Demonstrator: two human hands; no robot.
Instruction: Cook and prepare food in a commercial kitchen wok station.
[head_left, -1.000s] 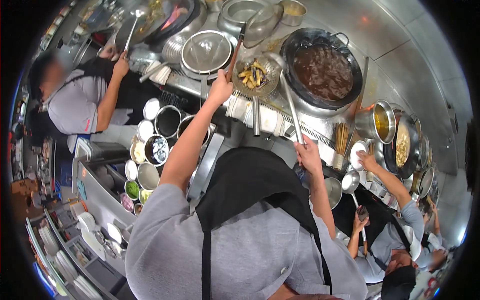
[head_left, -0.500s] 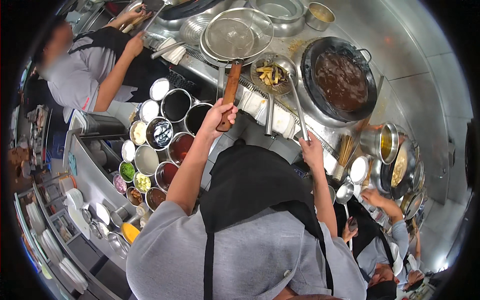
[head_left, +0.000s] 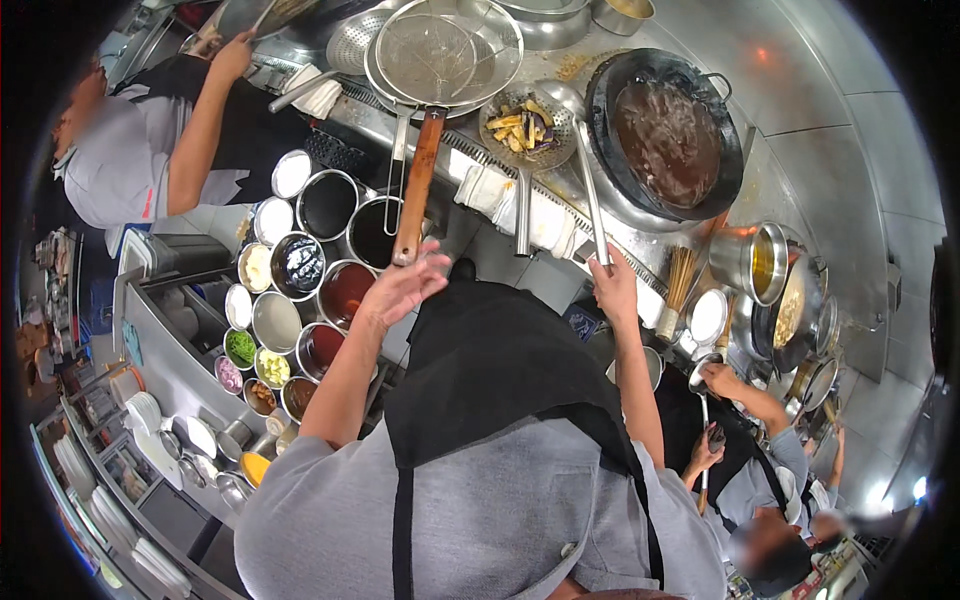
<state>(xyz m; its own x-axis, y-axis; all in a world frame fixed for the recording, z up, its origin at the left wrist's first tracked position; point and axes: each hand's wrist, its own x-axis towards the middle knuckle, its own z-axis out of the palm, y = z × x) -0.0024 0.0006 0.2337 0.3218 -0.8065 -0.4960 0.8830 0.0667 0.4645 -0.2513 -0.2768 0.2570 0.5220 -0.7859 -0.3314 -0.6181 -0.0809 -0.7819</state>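
My left hand [head_left: 402,287] is open, its fingers spread just below the end of a wooden handle. That handle belongs to a round mesh strainer [head_left: 440,45], which rests over a metal bowl on the stove. Whether the fingertips still touch the wood, I cannot tell. In my right hand [head_left: 615,285] is the lower end of a ladle [head_left: 592,200]; its head lies beside a perforated skimmer [head_left: 523,160]. Browned eggplant-like pieces [head_left: 525,128] sit in that skimmer, whose metal handle points toward me.
A black wok [head_left: 735,150] of bubbling dark brown liquid stands right of the ladle. Several round sauce and ingredient containers [head_left: 276,322] fill the left counter. A bamboo brush [head_left: 676,285] and an oil pot [head_left: 735,262] are at right. Co-workers stand on both sides.
My left hand has let go of the strainer's wooden handle and its fingers have spread. The right hand keeps the ladle. The whole view has shifted slightly.
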